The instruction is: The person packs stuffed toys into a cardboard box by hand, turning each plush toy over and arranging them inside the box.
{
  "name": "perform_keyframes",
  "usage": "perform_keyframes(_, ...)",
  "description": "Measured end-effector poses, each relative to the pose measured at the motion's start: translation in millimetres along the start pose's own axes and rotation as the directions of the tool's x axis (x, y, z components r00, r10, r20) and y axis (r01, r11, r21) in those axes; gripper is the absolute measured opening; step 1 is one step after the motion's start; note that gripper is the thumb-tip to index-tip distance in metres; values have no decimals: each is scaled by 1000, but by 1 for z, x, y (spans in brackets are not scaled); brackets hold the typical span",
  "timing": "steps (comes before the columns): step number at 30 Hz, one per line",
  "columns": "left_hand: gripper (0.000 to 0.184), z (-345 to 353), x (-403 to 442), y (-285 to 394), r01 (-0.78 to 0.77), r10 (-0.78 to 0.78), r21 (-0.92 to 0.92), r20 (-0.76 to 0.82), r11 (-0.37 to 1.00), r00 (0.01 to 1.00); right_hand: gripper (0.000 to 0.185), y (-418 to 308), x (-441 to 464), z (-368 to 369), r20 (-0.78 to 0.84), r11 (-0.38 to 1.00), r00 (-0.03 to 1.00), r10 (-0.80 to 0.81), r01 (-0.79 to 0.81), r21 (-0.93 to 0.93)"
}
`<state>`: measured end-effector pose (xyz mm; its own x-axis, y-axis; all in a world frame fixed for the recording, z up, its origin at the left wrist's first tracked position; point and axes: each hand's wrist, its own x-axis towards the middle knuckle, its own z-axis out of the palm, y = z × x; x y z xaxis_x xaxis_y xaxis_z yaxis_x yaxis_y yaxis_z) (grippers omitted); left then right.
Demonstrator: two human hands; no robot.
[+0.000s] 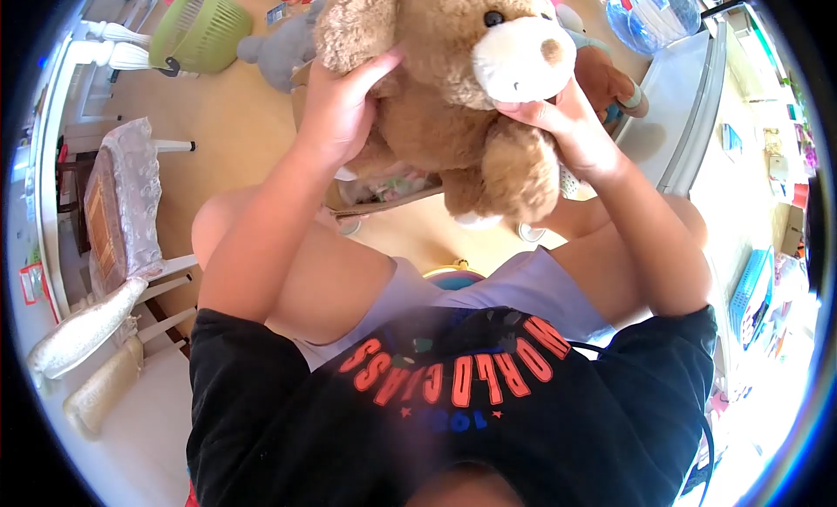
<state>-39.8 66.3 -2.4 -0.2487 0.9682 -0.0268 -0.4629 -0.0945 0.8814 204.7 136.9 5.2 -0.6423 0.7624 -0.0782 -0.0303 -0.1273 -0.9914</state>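
Observation:
A brown teddy bear [440, 128] with a white muzzle is held up at the top centre, its face turned to the right. My left hand [344, 106] grips it on the left side, the thumb lying along the fur below an ear or limb. On the other side, my right hand [571, 128] holds the bear just under its muzzle, with the thumb on top. The fingers of both hands are partly hidden behind the plush. Below the bear, part of an open box [392, 209] with items in it shows.
A green basket [199, 32] stands at the upper left beside a grey plush toy [283, 52]. Another brown plush toy [609, 81] lies behind the bear. A clear container [654, 19] is at the upper right, a lace-covered chair [126, 206] at the left.

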Motion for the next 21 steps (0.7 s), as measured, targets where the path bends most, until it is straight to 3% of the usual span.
perform_keyframes(1, 47, 2, 0, -2, 9, -9, 16, 3, 1000, 1000, 90, -1, 1, -2, 14, 999, 999, 50, -50, 13)
perform_keyframes(3, 47, 8, 0, 0, 6, -9, 42, 74, 999, 997, 76, -15, 2, -1, 25, 1000, 1000, 9, -9, 25)
perform_keyframes(5, 50, 18, -3, 5, -90, 34, 313, 178, 945, 983, 56, -16, 5, -2, 33, 1000, 999, -28, 28, 12)
perform_keyframes(6, 51, 22, -5, 4, -144, 44, 436, 231, 888, 972, 55, -14, 6, -3, 15, 999, 999, -34, 34, -20)
perform_keyframes(7, 51, 21, -3, -8, -217, 130, 410, 230, 886, 965, 54, -12, 7, -4, -3, 998, 999, -39, 39, -52)
perform_keyframes(10, 46, 16, 1, -11, -327, 236, 590, 228, 738, 945, 56, -12, 11, -3, -12, 996, 1000, -25, 23, -87)
perform_keyframes(13, 37, 11, 8, -13, -337, 305, 588, 157, 735, 939, 68, -8, 16, 0, -14, 998, 1000, 28, -28, 48)
perform_keyframes(16, 30, 9, 14, -14, -397, 426, 576, 92, 714, 900, 73, -4, 13, -10, 73, 938, 938, 339, -343, 55)
perform_keyframes(17, 30, 7, 15, -13, -399, 447, 566, 59, 722, 893, 73, -7, 10, -11, 198, 888, 884, 423, -448, 102)
perform_keyframes(20, 31, 8, 17, -3, -369, 412, 457, 8, 809, 911, 69, -1, 8, -14, 176, 802, 807, 563, -585, 120)
perform_keyframes(21, 35, 5, 18, 0, -338, 372, 419, 1, 843, 928, 57, 3, 9, -12, 72, 831, 839, 539, -544, 113)
